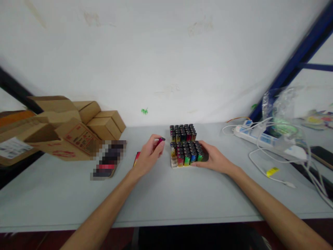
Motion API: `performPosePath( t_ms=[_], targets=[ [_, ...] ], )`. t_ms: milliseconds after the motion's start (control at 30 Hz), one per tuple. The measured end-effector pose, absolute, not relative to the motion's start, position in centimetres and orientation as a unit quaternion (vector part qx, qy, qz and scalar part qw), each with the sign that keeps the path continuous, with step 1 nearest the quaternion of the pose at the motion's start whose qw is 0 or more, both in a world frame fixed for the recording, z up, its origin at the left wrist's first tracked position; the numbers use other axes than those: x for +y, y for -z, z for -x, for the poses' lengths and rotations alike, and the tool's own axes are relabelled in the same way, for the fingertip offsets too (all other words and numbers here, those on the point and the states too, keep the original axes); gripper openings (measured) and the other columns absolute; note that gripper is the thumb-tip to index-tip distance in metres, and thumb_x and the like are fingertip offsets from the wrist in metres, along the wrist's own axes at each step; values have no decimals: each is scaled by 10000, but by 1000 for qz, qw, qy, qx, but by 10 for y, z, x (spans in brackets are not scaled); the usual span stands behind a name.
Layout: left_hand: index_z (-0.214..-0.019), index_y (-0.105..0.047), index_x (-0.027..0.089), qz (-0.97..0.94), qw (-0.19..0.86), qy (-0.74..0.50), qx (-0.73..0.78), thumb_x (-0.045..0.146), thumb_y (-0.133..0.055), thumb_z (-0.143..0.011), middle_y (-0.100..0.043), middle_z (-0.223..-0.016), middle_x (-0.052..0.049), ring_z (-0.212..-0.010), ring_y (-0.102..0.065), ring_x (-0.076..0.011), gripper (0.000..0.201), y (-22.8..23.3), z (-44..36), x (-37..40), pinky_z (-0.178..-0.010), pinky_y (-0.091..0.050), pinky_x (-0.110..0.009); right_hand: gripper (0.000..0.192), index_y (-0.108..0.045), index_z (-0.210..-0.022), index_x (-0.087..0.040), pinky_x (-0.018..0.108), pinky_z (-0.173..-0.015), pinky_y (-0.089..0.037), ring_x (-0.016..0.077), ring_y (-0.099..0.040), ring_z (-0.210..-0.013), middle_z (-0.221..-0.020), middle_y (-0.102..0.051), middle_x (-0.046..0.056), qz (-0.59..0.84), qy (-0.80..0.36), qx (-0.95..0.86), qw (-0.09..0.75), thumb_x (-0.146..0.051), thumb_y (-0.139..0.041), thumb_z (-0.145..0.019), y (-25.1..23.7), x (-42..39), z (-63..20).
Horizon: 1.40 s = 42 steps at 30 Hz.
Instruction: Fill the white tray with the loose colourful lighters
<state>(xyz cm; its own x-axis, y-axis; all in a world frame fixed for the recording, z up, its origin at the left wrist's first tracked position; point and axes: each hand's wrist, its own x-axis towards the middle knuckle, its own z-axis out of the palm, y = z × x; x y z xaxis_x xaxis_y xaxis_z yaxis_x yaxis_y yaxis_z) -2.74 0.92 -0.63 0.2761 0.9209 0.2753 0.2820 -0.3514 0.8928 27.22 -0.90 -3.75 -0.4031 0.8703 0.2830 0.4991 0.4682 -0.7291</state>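
Lighters (186,153) gripped by right hand (213,159), one in left hand (148,155) — grey table (166,198), white wall (156,59).

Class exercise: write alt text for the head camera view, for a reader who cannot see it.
A person's left hand holds a red lighter beside a tray of upright colourful lighters, which the right hand steadies on a grey table. Cardboard boxes lie at left, a power strip with cables at right.
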Motion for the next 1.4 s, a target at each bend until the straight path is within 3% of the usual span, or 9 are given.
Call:
performPosePath(
  t_ms=[133, 233, 433, 733, 1000, 1100, 1200, 1300, 1400],
  targets=[
    [-1044, -629, 196, -660, 454, -488, 345, 443, -692, -956, -644, -946, -32, -832, -629, -148, 269, 2, 25, 10, -719, -565, -288, 789, -535, -1389, -186, 395, -838, -589, 288, -701, -980, -1188, -731, 105, 427, -284, -790, 337, -558, -865, -776, 37, -9, -272],
    [-984, -763, 180, -663, 450, -495, 335, 353, -830, -848, -674, -1047, -75, -997, -661, -191, 229, -7, 27, 6, -835, -606, -317, 794, -541, -1389, -187, 408, -852, -592, 309, -704, -1025, -1211, -733, 116, 433, -284, -788, 332, -564, -866, -771, 37, -9, -272],
    [-976, -834, 177, -730, 401, -424, 357, 336, -853, -825, -773, -975, -94, -875, -733, -206, 220, -10, 32, 1, -835, -660, -361, 784, -554, -1366, -187, 429, -865, -595, 313, -704, -1016, -1185, -744, 116, 441, -284, -787, 325, -569, -872, -760, 36, -9, -272],
    [-1020, -809, 171, -755, 360, -386, 389, 404, -784, -876, -786, -1002, -93, -865, -761, -208, 275, 9, 24, 3, -864, -682, -383, 763, -552, -1374, -193, 436, -875, -590, 327, -696, -1059, -1217, -737, 119, 433, -282, -791, 329, -552, -864, -777, 34, -10, -271],
    [-1023, -595, 224, -732, 377, -385, 416, 364, -841, -807, -772, -877, -1, -777, -764, -177, 356, 11, 19, 2, -785, -665, -345, 788, -540, -1372, -159, 405, -821, -582, 292, -694, -964, -1150, -741, 119, 437, -279, -789, 330, -547, -871, -771, 34, -10, -271],
    [-899, -579, 213, -742, 369, -370, 421, 391, -811, -831, -752, -830, -2, -759, -752, -172, 300, 8, 16, -1, -771, -647, -326, 780, -543, -1370, -169, 408, -830, -584, 290, -695, -974, -1158, -740, 115, 432, -283, -788, 335, -541, -874, -769, 35, -10, -271],
    [-909, -625, 202, -759, 355, -360, 411, 468, -836, -798, -743, -824, -18, -738, -726, -172, 358, -1, 19, -1, -757, -625, -314, 793, -531, -1388, -178, 425, -871, -585, 306, -698, -1030, -1204, -735, 123, 426, -288, -788, 338, -537, -876, -770, 37, -9, -271],
    [-885, -678, 193, -773, 292, -347, 444, 563, -786, -824, -735, -818, -36, -717, -686, -175, 390, -15, 39, 6, -731, -580, -304, 779, -535, -1381, -186, 431, -870, -591, 308, -705, -1020, -1191, -742, 117, 427, -291, -788, 335, -544, -870, -776, 36, -9, -271],
    [-826, -696, 200, -767, 139, -312, 543, 596, -672, -887, -726, -801, -51, -684, -634, -190, 401, -25, 74, 21, -694, -502, -315, 773, -537, -1372, -185, 439, -876, -594, 315, -708, -1028, -1179, -745, 116, 433, -289, -787, 331, -549, -867, -776, 35, -10, -271]
  ],
)
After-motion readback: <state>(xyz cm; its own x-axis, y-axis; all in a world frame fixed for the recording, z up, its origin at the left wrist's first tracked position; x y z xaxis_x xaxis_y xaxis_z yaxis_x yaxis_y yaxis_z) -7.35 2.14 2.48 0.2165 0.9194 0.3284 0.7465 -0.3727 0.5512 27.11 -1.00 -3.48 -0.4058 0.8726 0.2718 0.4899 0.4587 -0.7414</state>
